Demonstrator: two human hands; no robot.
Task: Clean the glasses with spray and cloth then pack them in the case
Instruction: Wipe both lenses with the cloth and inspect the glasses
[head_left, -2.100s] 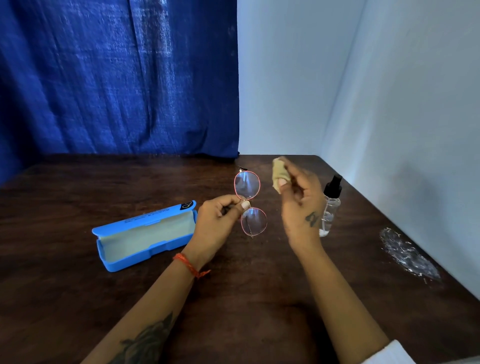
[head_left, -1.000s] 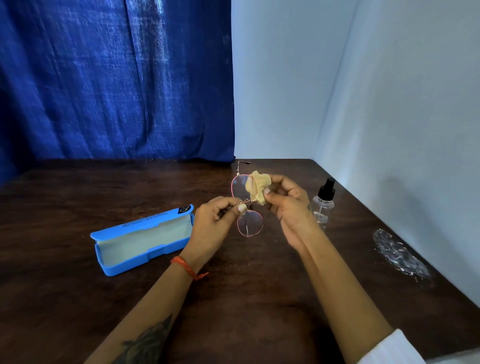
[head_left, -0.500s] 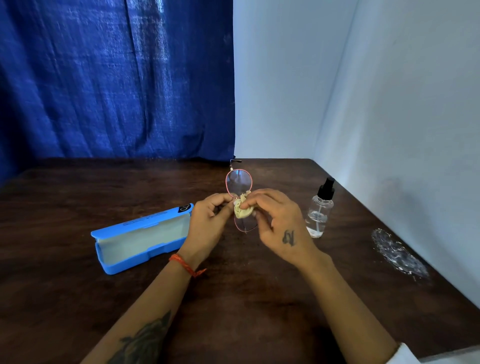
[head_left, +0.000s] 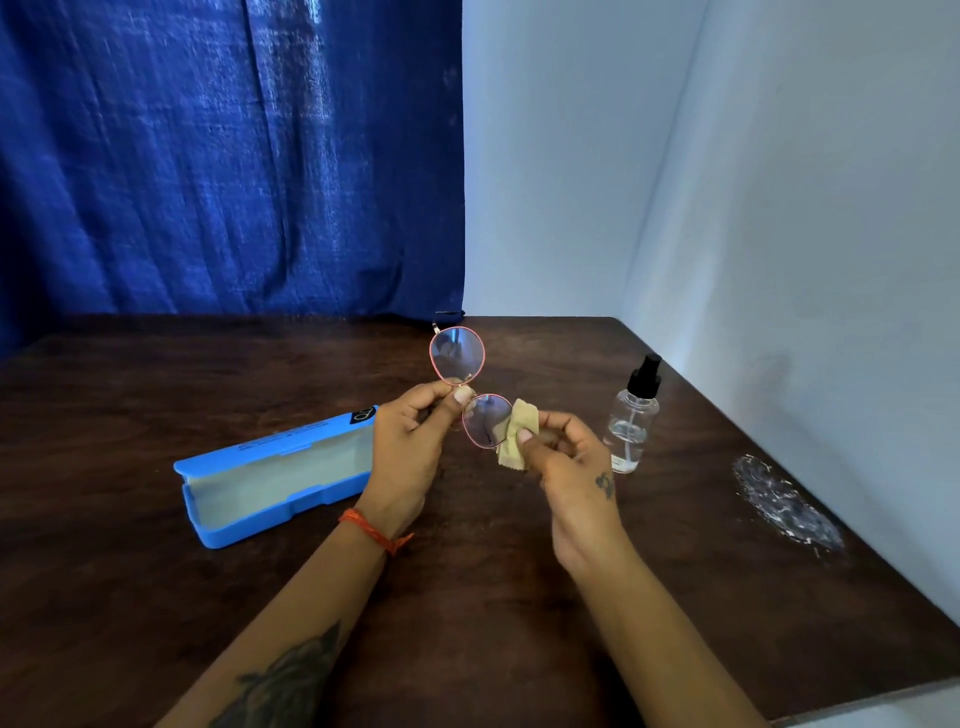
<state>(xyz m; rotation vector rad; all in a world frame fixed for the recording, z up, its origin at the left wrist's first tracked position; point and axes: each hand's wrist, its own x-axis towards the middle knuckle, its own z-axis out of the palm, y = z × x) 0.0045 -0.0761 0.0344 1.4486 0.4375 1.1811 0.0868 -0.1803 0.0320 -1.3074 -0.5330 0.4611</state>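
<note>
The glasses (head_left: 470, 395) are pinched at the bridge by the left hand (head_left: 410, 447) and held above the table (head_left: 156, 597); the cloth (head_left: 511, 434) is pinched by the right hand (head_left: 569, 470) against the nearer lens. The open case (head_left: 275, 475) lies at nine o'clock of the hands and the spray bottle (head_left: 631, 418) at three o'clock; a bent frame is judged possible if the rim is pressed too hard, since only the bridge is gripped.

Pink-rimmed round glasses (head_left: 457, 358): bridge hidden under left hand (head_left: 410, 447) grip, temples mostly unseen. Folded beige cloth (head_left: 514, 434) covers near lens edge. Print on open blue plastic case (head_left: 275, 467) lid unreadable. Both forearms cut off at bottom edge.
</note>
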